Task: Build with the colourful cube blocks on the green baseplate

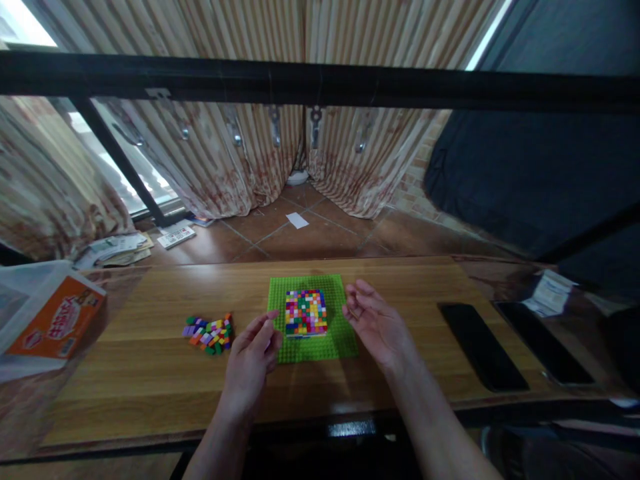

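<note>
A block of many-coloured building bricks (306, 312) stands in the middle of a green studded baseplate (345, 343). At its left side, my left hand (254, 343) has thumb and forefinger closed on a small pinkish-red building brick (273, 313), mostly hidden by the fingertips. My right hand (376, 321) hovers over the plate's right edge, palm turned inward. Its fingers are loosely curled and apart, with nothing seen in them. Neither hand appears to touch the block. Further left, a loose pile of coloured bricks (210, 333) lies on the wooden table (150, 387).
Two dark phone-like slabs, a nearer one (483, 347) and a farther one (545, 343), lie at the right. A white and orange box (57, 317) stands at the left edge. A black metal bar (320, 83) crosses beyond the table, before striped curtains (240, 160).
</note>
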Demonstrator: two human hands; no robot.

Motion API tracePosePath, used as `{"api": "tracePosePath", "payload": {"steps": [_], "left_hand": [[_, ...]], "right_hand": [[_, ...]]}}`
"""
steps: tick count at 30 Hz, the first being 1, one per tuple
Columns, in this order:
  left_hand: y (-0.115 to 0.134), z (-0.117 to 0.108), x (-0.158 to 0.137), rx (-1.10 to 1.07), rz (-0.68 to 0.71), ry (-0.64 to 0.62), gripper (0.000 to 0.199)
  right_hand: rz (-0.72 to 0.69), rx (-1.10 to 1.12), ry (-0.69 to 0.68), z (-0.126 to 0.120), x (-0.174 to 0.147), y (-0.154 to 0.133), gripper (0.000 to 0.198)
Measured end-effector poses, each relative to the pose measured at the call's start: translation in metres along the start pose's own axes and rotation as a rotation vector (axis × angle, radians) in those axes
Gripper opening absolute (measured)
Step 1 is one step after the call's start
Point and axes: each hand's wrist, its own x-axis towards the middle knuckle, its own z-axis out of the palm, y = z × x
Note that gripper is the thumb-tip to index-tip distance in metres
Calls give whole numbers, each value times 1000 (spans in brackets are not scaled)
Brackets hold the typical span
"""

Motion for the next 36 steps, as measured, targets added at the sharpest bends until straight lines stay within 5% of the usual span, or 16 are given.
{"api": "tracePosePath", "payload": {"steps": [9, 23, 36], "left_hand": [[-1, 1, 1, 27, 23, -15, 49], [12, -1, 0, -239, -187, -7, 15], [6, 1, 1, -140, -95, -9, 27]], "right_hand": [[8, 87, -60, 2, 0, -1, 27], [85, 272, -85, 5, -1, -8, 6], [133, 431, -153, 9, -6, -11, 16]]}}
